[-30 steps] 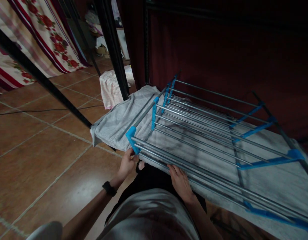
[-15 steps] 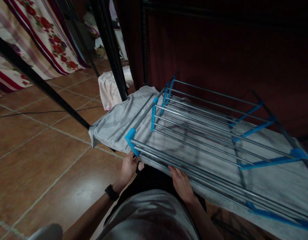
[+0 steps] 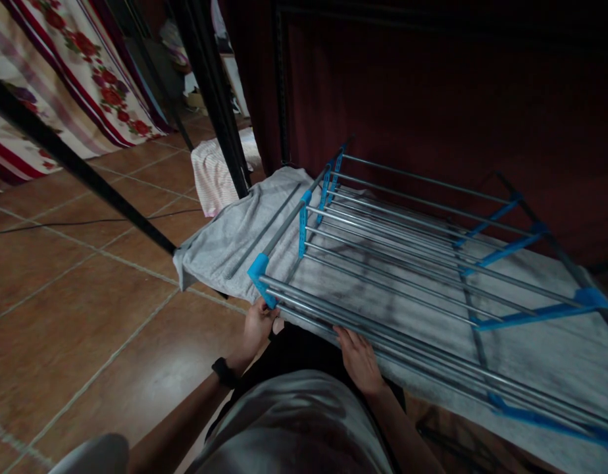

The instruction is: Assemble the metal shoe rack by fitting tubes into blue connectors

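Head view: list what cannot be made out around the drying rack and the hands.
- Left hand: fingertips hidden under the blue corner piece of the drying rack; grip unclear.
- Right hand: fingertips tucked beneath the front bars; contact with the grey cloth unclear.
- Rack legs: hidden by the cloth and the person's body.
- Rack's right end: cut off by the frame edge.
- Background behind the rack: too dark.

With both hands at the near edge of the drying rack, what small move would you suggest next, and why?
Probably lift the near edge slightly: the left hand holds the rack's blue corner, the right hand its front rods, and the grey cloth lies beneath.
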`<state>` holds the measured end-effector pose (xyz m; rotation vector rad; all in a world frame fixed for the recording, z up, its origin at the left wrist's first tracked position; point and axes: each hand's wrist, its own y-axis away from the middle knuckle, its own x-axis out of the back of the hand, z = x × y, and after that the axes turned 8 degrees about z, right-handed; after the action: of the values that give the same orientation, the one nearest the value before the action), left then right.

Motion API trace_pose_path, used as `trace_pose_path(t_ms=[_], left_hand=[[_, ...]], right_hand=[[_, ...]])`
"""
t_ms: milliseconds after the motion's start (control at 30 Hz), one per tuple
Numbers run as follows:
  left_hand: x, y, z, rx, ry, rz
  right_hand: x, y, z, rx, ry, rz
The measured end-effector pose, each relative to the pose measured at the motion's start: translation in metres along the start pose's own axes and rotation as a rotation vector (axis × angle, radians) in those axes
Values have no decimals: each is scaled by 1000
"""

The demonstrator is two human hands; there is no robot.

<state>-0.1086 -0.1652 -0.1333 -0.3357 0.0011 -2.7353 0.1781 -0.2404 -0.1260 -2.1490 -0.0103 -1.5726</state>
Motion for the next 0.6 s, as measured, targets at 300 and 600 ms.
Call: trace_pose_path(t_ms=[300, 600], left_hand=[[7, -20, 5, -20, -43, -223], [21, -31, 23, 38, -89, -445]], right_hand=[[0, -1, 0, -14, 8, -15], [3, -3, -1, 2, 44, -11]])
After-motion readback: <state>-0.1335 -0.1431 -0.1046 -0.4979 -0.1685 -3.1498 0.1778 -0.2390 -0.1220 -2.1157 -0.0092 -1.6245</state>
